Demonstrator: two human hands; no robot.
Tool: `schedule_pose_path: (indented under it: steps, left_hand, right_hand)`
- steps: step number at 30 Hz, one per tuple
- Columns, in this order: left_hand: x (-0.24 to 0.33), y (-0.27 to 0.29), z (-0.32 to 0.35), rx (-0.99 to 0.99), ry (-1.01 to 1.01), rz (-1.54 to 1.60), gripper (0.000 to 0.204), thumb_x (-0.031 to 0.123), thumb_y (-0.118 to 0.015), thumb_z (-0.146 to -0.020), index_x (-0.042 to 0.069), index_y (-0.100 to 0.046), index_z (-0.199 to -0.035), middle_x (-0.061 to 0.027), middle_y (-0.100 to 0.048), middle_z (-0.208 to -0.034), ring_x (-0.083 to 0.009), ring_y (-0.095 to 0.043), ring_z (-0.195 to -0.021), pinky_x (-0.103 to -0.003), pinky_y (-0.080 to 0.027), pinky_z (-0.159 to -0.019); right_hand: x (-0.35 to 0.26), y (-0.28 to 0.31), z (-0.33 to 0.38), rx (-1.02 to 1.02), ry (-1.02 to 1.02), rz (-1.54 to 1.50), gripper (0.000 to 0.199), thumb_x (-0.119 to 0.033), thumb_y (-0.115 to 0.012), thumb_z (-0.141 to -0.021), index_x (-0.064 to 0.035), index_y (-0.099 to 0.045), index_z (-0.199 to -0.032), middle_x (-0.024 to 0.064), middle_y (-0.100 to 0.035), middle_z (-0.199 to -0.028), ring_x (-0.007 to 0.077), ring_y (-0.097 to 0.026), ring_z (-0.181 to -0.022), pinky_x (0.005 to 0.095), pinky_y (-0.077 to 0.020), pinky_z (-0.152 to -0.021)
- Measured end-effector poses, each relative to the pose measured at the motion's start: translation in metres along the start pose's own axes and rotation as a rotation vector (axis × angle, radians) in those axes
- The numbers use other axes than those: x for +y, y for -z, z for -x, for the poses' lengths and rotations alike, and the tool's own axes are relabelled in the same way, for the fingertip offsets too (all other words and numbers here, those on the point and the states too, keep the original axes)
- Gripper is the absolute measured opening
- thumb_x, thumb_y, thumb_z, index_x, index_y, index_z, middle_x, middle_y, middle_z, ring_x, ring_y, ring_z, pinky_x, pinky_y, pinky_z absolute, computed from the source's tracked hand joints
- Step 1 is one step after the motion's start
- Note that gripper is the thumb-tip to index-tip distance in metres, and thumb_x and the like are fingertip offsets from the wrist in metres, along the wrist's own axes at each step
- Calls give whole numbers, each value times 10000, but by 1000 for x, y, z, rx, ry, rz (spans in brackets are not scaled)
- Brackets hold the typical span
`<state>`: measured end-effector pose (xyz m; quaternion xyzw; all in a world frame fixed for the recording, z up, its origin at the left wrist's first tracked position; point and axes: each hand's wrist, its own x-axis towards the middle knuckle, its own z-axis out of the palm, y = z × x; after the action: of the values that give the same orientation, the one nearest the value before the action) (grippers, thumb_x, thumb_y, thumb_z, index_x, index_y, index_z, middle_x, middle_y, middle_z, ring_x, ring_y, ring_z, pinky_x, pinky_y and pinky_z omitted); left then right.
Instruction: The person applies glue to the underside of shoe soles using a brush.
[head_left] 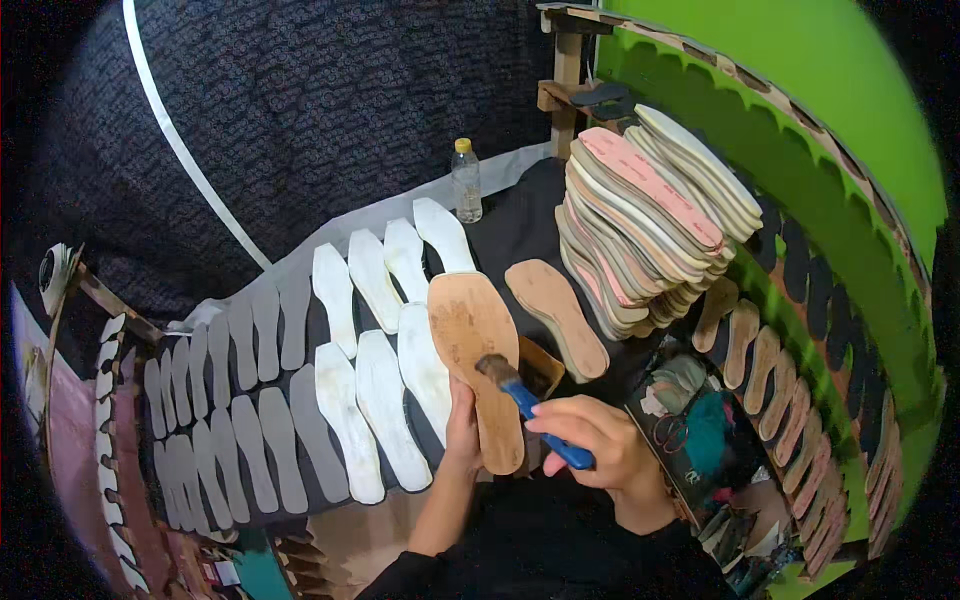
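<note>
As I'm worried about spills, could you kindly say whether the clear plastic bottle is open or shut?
Shut: a yellow cap sits on top of the clear plastic bottle, which stands upright.

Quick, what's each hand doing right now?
Left hand: closed, holding the brown sole.
Right hand: closed, holding the blue brush by its handle.

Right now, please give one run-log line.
left hand: holds tan insole; right hand: holds blue-handled brush over tan insole; nearby: white insoles
</note>
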<state>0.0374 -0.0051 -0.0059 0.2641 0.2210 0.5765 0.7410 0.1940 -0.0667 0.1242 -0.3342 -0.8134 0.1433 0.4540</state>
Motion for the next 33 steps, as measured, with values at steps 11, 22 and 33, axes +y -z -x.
schedule_pose_path:
  steps: [11,22,33]
  left_hand:
    - [13,17,-4,-14,16,35,488,369,-296,-951,202,-139,-1382,-76,-419,-1246,-212,-493,-1043,-359,-452,-839]
    - [24,-2,3,-55,-30,-130,540,416,-320,-931,216,-81,-1372,-138,-512,-1079,-247,-596,-775,-353,-522,-637]
    - [29,11,11,-16,-73,-344,663,426,-379,-919,107,-47,-1396,-107,-303,-1348,-223,-360,-1213,-356,-323,-987]
  right_hand:
    - [-3,-19,10,-141,7,-63,403,-111,-751,-616,-11,-605,-978,134,-591,-959,271,-614,-791,318,-500,-673]
    - [5,-8,-5,137,-33,-5,401,-179,-723,-676,-49,-596,-1033,128,-565,-1039,261,-597,-892,320,-498,-739]
    - [16,-33,-45,117,145,69,354,-172,-675,-736,-2,-576,-1029,159,-556,-1039,299,-591,-901,347,-498,-765]
